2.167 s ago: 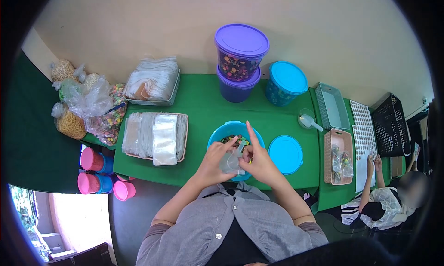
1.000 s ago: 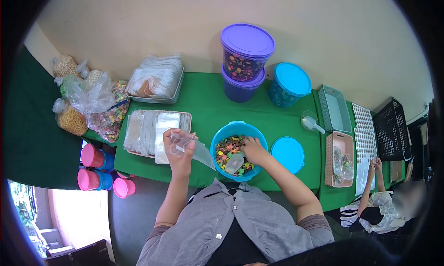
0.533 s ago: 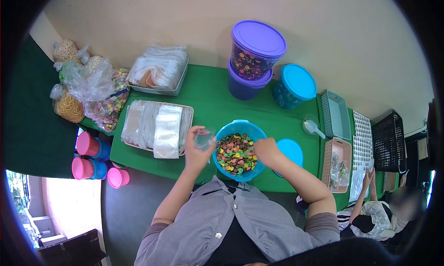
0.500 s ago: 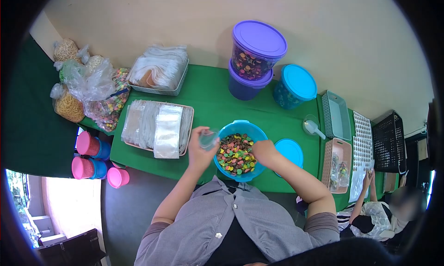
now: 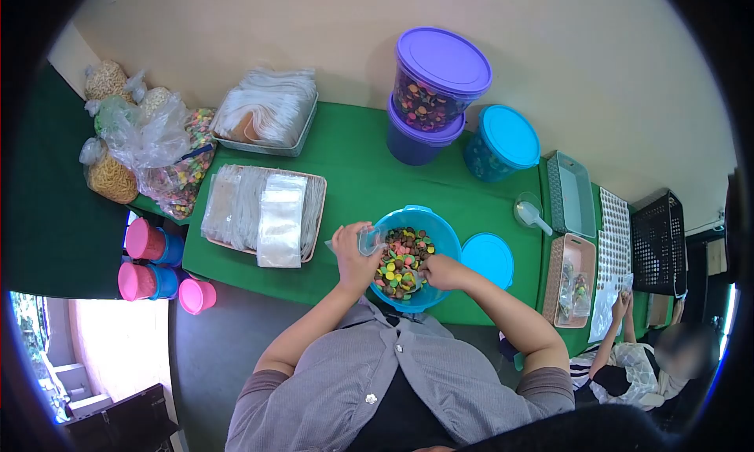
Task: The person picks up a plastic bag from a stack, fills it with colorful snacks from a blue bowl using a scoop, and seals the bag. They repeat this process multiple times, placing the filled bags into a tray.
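Head view: left hand (image 5: 352, 252) pinches small clear bag (image 5: 367, 240) at blue bowl (image 5: 428, 226) rim; right hand (image 5: 441, 271) curled among candies (image 5: 402, 256), grip unclear; best to hold the bag mouth open, low over the bowl.

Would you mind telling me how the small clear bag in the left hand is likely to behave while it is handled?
The clear bag, pinched by the left hand at the blue bowl, looks thin and crumpled: probably floppy and very light. Its glossy film may be slippery.
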Motion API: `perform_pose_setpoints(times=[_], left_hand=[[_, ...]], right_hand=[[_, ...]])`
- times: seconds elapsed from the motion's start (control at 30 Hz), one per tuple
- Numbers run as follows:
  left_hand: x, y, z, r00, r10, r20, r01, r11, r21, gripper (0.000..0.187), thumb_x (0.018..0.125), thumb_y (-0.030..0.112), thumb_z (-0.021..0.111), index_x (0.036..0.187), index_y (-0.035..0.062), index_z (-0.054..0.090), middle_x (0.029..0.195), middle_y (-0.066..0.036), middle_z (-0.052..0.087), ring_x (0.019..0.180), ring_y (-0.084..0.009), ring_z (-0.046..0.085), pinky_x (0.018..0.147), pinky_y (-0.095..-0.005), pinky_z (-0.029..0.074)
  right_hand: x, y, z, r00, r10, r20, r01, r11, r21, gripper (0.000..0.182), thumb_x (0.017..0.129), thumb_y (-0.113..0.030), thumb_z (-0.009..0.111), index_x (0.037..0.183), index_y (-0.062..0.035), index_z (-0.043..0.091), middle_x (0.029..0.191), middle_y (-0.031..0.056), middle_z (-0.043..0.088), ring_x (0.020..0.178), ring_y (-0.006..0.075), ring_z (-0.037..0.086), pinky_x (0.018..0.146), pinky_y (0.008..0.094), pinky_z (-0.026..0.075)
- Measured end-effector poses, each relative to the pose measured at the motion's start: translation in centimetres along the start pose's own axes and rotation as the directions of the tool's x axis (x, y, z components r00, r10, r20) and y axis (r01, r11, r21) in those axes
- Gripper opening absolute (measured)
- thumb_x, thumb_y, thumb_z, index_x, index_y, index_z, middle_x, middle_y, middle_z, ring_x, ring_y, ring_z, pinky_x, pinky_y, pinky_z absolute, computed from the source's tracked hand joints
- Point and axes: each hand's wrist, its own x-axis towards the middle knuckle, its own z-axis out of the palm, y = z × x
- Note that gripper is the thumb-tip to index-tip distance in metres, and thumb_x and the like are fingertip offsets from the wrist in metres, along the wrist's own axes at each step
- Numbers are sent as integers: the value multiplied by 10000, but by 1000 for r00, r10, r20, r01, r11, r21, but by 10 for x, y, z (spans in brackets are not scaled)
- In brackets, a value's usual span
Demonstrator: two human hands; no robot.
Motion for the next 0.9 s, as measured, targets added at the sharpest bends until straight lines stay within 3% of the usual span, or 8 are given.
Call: perform_pose_setpoints(times=[0.33, 0.53, 0.6, 0.63, 0.7, 0.73, 0.8, 0.9], left_hand=[[-1, 0, 1, 999, -46, -5, 46, 999, -15, 501, 661, 69, 725, 1122, 88, 529, 1024, -70, 599, 1067, -297, 483, 966, -422, 331], [-1, 3, -1, 998, -69, 4, 69, 998, -7, 520, 655, 88, 740, 1124, 90, 516, 1032, -68, 597, 1059, -284, 503, 1002, -445, 311], [-1, 3, -2, 997, -77, -1, 77, 997, -5, 530, 653, 108, 753, 1122, 93, 507, 1031, -66, 594, 1039, -270, 530, 1036, -466, 291], [-1, 2, -1, 998, -69, -9, 69, 998, 4, 530, 654, 111, 757, 1122, 93, 507, 1021, -65, 594, 1033, -270, 534, 1033, -465, 293], [-2, 2, 1, 998, -58, -13, 58, 998, 9, 530, 656, 115, 760, 1121, 93, 507, 1011, -65, 595, 1027, -270, 538, 1030, -464, 296], [-2, 2, 2, 998, -57, -27, 57, 998, 5, 527, 658, 114, 760, 1120, 92, 507, 1008, -67, 597, 1018, -272, 542, 1025, -462, 299], [-2, 2, 2, 998, -53, -40, 53, 999, 2, 524, 660, 114, 760, 1118, 91, 507, 1005, -69, 598, 1010, -273, 547, 1020, -459, 303], [-2, 2, 1, 997, -59, -39, 60, 998, 7, 520, 664, 109, 757, 1118, 87, 504, 1015, -72, 600, 997, -276, 554, 1011, -458, 309]], right_hand=[[-20, -14, 0, 991, -91, -101, 101, 990, 98, 221, 862, -115, 530, 970, -6, 689, 827, 190, 678, 755, 325, 656, 710, 413, 504], [9, -11, 24, 986, 43, -160, 40, 875, 482, 218, 921, -137, 542, 1033, 8, 661, 800, 126, 691, 716, 190, 666, 649, 334, 517], [17, -11, 28, 982, 176, -63, -45, 546, 836, 238, 942, -189, 563, 1014, 24, 641, 843, 117, 692, 731, 178, 671, 646, 292, 534], [22, -11, 30, 983, 175, -63, -43, 547, 836, 238, 942, -189, 563, 1014, 24, 641, 843, 117, 692, 731, 178, 671, 646, 292, 534], [29, -11, 29, 967, 253, -30, -11, 159, 987, 307, 935, -270, 596, 1068, 6, 624, 857, 112, 674, 733, 169, 669, 632, 243, 533], [30, -12, 28, 967, 254, -33, -8, 158, 987, 307, 935, -270, 596, 1068, 6, 624, 857, 112, 674, 733, 169, 669, 632, 243, 533], [31, -15, 28, 952, 304, -42, 74, -92, 993, 344, 903, -312, 649, 1030, 6, 612, 825, 95, 665, 738, 169, 671, 637, 245, 537], [37, -15, 34, 918, 391, -61, 132, -156, 979, 384, 882, -354, 673, 992, 6, 597, 813, 88, 662, 713, 163, 662, 618, 249, 531]])
